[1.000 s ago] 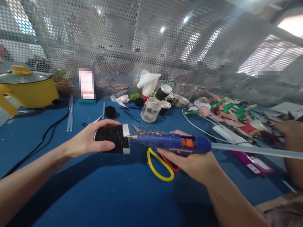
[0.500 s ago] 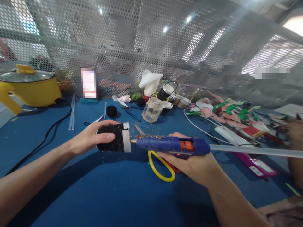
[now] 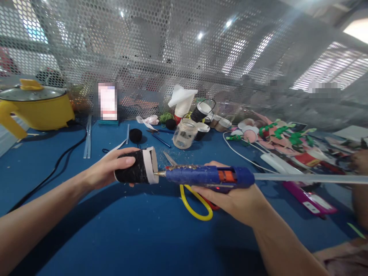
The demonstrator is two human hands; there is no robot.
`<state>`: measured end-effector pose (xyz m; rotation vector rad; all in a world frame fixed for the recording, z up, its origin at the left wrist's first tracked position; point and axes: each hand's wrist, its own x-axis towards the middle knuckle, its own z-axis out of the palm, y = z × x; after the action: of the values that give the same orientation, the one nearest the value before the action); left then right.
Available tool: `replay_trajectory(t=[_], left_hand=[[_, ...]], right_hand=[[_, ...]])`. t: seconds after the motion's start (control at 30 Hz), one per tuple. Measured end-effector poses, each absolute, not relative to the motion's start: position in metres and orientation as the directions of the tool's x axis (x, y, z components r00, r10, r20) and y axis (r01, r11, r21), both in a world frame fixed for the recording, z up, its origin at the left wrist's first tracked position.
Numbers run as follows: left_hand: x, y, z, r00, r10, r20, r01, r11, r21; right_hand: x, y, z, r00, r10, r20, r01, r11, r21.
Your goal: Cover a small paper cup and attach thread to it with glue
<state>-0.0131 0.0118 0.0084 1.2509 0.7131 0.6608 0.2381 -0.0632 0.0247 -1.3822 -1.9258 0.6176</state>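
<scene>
My left hand [image 3: 110, 168] is wrapped round a black glittery cup [image 3: 135, 171] held on its side, its white-banded rim facing right. My right hand [image 3: 232, 197] grips a blue hot glue gun [image 3: 209, 176] with an orange trigger part and a long clear glue stick [image 3: 307, 178] sticking out of its back. The gun's metal nozzle touches the cup's white rim. Yellow-handled scissors [image 3: 195, 205] lie on the blue table [image 3: 129, 237] just under the gun.
A yellow electric pot [image 3: 34, 107] stands far left with a black cable [image 3: 54, 165]. A glass jar [image 3: 184, 134], stacked cups, pink and green craft pieces [image 3: 276, 134] and a magenta case [image 3: 307, 197] crowd the back and right. Another person's hand [image 3: 359, 161] shows at the right edge. A perforated metal screen stands behind.
My left hand has turned the cup, so its rim now faces the gun more. The nozzle has closed in and touches the white band. The right hand has barely moved.
</scene>
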Motion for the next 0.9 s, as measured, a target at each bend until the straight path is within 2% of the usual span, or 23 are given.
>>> replay_trajectory(t=[0.13, 0.23, 0.33, 0.47, 0.63, 0.8, 0.9], left_hand=[[-0.014, 0.011, 0.009, 0.624, 0.767, -0.149, -0.014, 0.202, 0.979], [-0.014, 0.009, 0.009, 0.611, 0.774, -0.166, 0.048, 0.173, 0.984], [-0.014, 0.011, 0.008, 0.602, 0.788, -0.131, 0.140, 0.057, 0.988], [-0.013, 0.015, 0.005, 0.555, 0.827, -0.093, 0.253, -0.061, 0.965], [-0.010, 0.016, 0.001, 0.449, 0.892, -0.057, 0.224, -0.051, 0.973], [-0.008, 0.015, -0.002, 0.426, 0.902, -0.071, 0.164, 0.000, 0.986], [-0.007, 0.015, -0.003, 0.426, 0.903, -0.063, 0.173, -0.013, 0.985]], right_hand=[[0.236, -0.061, 0.026, -0.177, 0.934, 0.309, 0.643, 0.348, -0.683], [0.237, -0.060, 0.026, -0.159, 0.936, 0.316, 0.601, 0.345, -0.721], [0.238, -0.058, 0.027, -0.155, 0.953, 0.260, 0.540, 0.302, -0.786], [0.240, -0.048, 0.027, -0.158, 0.974, 0.162, 0.360, 0.210, -0.909], [0.245, -0.018, 0.028, 0.137, 0.966, 0.220, 0.227, 0.186, -0.956], [0.254, 0.031, 0.037, 0.239, 0.948, 0.208, 0.288, 0.135, -0.948], [0.257, 0.062, 0.040, 0.236, 0.970, 0.066, 0.338, -0.018, -0.941]])
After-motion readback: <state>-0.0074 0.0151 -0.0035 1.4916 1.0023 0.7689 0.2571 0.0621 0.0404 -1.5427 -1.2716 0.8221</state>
